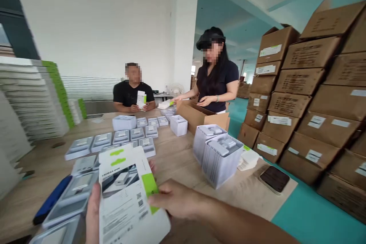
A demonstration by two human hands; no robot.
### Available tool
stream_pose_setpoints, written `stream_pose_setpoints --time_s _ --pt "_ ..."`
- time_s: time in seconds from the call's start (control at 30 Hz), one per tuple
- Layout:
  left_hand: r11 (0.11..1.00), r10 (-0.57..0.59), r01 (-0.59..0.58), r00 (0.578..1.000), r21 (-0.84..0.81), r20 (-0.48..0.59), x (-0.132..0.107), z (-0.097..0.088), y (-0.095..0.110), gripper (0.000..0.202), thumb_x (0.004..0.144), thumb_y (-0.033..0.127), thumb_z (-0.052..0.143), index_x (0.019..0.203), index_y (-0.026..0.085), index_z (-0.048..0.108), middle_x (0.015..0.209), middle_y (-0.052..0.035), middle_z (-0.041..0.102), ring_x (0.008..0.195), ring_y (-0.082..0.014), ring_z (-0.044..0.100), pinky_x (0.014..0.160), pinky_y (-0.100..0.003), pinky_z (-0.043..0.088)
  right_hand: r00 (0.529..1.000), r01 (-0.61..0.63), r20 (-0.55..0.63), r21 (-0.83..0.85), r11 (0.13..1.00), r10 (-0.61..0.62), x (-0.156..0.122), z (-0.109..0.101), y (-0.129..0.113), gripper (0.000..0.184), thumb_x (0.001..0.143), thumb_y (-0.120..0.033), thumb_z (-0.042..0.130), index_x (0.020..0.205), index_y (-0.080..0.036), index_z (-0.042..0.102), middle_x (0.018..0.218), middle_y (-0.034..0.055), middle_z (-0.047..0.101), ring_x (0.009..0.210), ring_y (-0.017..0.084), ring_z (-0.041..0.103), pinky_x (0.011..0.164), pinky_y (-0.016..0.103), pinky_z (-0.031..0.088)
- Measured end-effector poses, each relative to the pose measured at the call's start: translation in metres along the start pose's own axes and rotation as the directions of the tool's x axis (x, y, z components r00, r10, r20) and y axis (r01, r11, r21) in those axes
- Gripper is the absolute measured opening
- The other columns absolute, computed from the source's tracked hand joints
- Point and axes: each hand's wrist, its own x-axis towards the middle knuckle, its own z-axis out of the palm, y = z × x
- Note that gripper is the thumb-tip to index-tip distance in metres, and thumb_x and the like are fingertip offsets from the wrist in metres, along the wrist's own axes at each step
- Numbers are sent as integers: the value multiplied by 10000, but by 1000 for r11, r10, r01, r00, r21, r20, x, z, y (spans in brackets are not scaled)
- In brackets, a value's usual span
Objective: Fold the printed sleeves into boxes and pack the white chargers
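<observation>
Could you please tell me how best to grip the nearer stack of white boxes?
Clasp the stack on two opposite flat sides, coming from your near side: it stands upright, and its boxes could slip apart if lifted by the top.

**Materials and surface finishes around the fingers**

A printed card sleeve (128, 202) of smooth, faintly glossy coated paper lies between the left hand's fingers (93, 213) and the right hand's fingers (162, 198). Just left of the fingers, a white plastic tray (68, 198) looks smooth and matt. Beyond the fingers, the wooden tabletop (177, 164) is smooth with a soft sheen, and stacked white paperboard boxes (221, 160) look matt. Far right of the fingers, corrugated cardboard cartons (309, 99) look rough and matt; the teal floor (314, 213) looks smooth and painted.
</observation>
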Motion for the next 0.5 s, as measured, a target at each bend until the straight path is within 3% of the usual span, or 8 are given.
stream_pose_setpoints --time_s 0.07,0.13,0.2,0.3,0.43,0.5 --pt "964 -48 63 997 -258 63 -10 1 12 897 719 877 372 1383 292 521 1443 -62 547 1370 -422 406 1095 -623 352 997 -6 73 -114 993 14 33 12 11 457 711 -591 740 702 -142 653 578 -30 579 492 91 504 492 218 388" --pt "945 -86 97 995 -311 49 -15 -5 17 829 731 837 448 1296 255 616 1323 -85 650 1315 -404 484 1098 -582 367 996 89 -14 -117 989 -91 56 8 15 417 731 -549 751 823 -149 674 641 -17 604 571 113 552 520 220 412" --pt "931 -173 165 985 -326 4 -14 -13 16 744 765 774 500 1204 204 689 1192 -127 720 1229 -394 574 1091 -552 385 961 219 -169 -8 976 -218 68 1 18 483 756 -521 750 1081 -180 647 798 7 644 720 140 609 588 225 456" --pt "888 -290 232 952 -397 -93 -4 -16 5 632 814 697 520 1158 205 715 1103 -137 751 1150 -382 635 1082 -570 379 920 352 -247 176 919 -305 71 -3 26 690 747 -475 776 1330 -255 480 1049 41 639 885 179 641 635 255 514" --pt "860 -361 252 914 -443 -183 7 -8 -8 493 851 604 549 1102 223 736 1042 -120 769 1111 -373 657 1055 -603 384 896 348 -371 250 903 -243 67 3 37 699 653 -460 828 1233 -238 506 1027 44 609 760 189 634 432 221 466" --pt "844 -396 278 899 -459 -185 10 -7 -9 558 825 645 549 1097 196 739 1055 -141 763 1096 -392 659 1026 -604 407 883 341 -418 257 904 -214 65 4 37 692 617 -411 850 1205 -235 530 1006 37 605 758 185 627 446 226 475"
